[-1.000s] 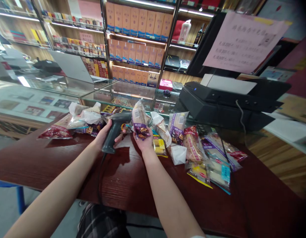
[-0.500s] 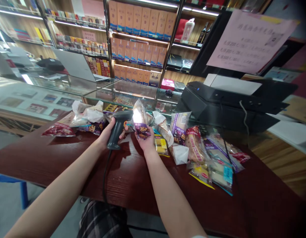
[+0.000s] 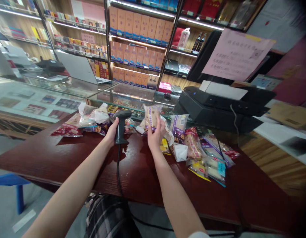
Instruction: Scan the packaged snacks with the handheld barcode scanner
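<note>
My left hand (image 3: 111, 130) grips the handle of a dark barcode scanner (image 3: 121, 125), held upright over the dark red table (image 3: 143, 172), its cable trailing down toward me. My right hand (image 3: 155, 134) holds up a snack packet (image 3: 152, 116) with a purple band, facing the scanner head. Just past both hands lie several more wrapped snack packets (image 3: 192, 145) on the right and a smaller pile of packets (image 3: 90, 120) on the left.
A black printer (image 3: 217, 105) with a cable stands at the back right under a pink notice (image 3: 236, 53). A glass display counter (image 3: 43, 96) and a laptop (image 3: 78, 67) are to the left. Shelves of orange boxes (image 3: 138, 39) fill the background.
My right hand has turned the packet and lifted it higher beside the scanner. The scanner has swung more upright. The view has shifted back slightly.
</note>
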A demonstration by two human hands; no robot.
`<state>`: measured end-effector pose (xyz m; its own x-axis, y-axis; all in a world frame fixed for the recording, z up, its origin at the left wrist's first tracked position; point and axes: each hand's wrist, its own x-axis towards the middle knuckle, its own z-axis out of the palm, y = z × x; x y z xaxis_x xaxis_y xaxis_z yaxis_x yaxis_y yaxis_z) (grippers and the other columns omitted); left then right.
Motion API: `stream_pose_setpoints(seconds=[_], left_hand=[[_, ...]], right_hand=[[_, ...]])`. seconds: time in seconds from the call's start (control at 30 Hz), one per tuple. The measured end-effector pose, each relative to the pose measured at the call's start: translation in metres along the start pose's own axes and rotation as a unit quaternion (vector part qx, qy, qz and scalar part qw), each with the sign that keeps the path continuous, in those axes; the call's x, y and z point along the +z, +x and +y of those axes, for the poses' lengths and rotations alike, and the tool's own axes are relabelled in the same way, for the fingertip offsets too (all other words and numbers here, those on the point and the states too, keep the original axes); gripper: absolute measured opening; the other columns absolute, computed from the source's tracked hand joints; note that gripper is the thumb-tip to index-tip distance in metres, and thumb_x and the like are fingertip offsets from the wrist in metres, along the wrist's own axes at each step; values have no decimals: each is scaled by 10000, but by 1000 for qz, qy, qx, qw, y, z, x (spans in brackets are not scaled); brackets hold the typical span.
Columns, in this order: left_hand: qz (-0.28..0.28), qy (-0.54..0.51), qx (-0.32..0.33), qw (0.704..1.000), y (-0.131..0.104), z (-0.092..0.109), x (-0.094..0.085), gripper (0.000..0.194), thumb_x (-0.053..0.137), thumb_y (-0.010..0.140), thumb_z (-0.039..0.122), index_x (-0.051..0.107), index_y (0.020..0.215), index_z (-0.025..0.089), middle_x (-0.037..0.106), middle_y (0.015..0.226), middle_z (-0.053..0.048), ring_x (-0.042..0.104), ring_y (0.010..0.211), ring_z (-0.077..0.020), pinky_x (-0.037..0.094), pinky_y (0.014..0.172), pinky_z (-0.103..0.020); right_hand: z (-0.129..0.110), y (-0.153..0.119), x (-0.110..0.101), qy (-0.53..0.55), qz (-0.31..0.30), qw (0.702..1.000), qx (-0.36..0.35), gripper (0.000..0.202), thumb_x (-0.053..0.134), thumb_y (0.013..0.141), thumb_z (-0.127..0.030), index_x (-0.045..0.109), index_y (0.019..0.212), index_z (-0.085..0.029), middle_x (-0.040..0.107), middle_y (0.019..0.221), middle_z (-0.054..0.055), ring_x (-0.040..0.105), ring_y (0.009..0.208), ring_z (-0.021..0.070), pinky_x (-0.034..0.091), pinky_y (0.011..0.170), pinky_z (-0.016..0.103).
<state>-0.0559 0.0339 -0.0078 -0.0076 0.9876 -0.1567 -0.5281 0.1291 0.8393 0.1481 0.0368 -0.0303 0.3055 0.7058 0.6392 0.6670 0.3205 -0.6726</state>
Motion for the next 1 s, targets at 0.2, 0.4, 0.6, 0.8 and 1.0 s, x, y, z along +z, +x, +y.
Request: stream_pose_setpoints(seconds=[0.2,0.4,0.6,0.8,1.0], left_hand=[[68,35,77,994,11,-9,-4,337,588,958,465,620,956,130,714,719,-54,675,553,-140,516,519,-217],[101,42,117,987,17,-8,-11,416,561,938,564,587,902,151,702,745,-72,682,589,-161,455,458,-215],[160,57,149,974,25,-10,-15,393,591,922,561,562,966,172,694,786,-56,690,671,-179,515,575,-258],[163,56,162,972,31,-10,-22,362,576,937,543,552,987,186,698,799,-58,686,706,-178,516,628,-267],[164,93,183,965,30,-11,-27,433,648,869,594,582,1018,192,708,808,-52,686,732,-189,500,616,-263]], right_hand=[[-2,-3,-17,-298,-88,949,-53,590,582,880,-227,508,1458,-136,232,1660,220,169,1541,406,121,1195,670],[-27,-9,17,-280,-232,907,-215,596,409,922,-147,435,1516,-97,271,1670,150,229,1552,271,154,1260,483],[-38,15,74,-355,-359,846,-171,600,455,961,-224,383,1556,-245,412,1602,159,533,1348,333,280,1169,544],[-38,29,96,-335,-327,874,-131,418,506,994,-334,515,1392,-206,707,1221,194,668,1121,338,331,1056,574],[-12,33,73,-304,-278,909,-62,394,494,995,-334,541,1306,-95,746,1027,229,701,1015,329,386,1016,497]])
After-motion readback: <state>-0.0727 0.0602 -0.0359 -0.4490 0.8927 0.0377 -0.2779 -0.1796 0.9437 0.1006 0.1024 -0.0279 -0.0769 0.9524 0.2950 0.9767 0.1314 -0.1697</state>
